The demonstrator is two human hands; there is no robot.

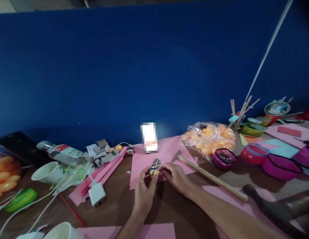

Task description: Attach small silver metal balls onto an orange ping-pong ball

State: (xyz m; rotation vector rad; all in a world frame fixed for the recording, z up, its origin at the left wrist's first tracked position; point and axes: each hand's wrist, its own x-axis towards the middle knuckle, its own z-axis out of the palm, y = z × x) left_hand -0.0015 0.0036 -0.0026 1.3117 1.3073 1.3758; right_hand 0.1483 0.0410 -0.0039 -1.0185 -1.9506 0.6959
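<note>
My left hand [144, 192] is closed around the lower part of a cluster of shiny silver balls [156, 163], perhaps beads or small bells. A small yellow-orange piece [154, 173] shows between its thumb and fingers. From the right, my right hand [178, 177] reaches in with thumb and fingertips pinched beside the cluster. Whatever is in that pinch is too small to make out. Both hands are above the front part of a pink paper sheet [138, 167]. Behind them a bright, blurred-out upright screen [150, 136] stands on the paper.
A wooden-handled hammer [214, 177] lies right of my hands. Behind it are a bag of orange balls [209, 137] and a purple bowl of small dark pieces [224, 158]. A white charger [97, 194], cables, a bottle [62, 151] and a paper cup [48, 172] crowd the left.
</note>
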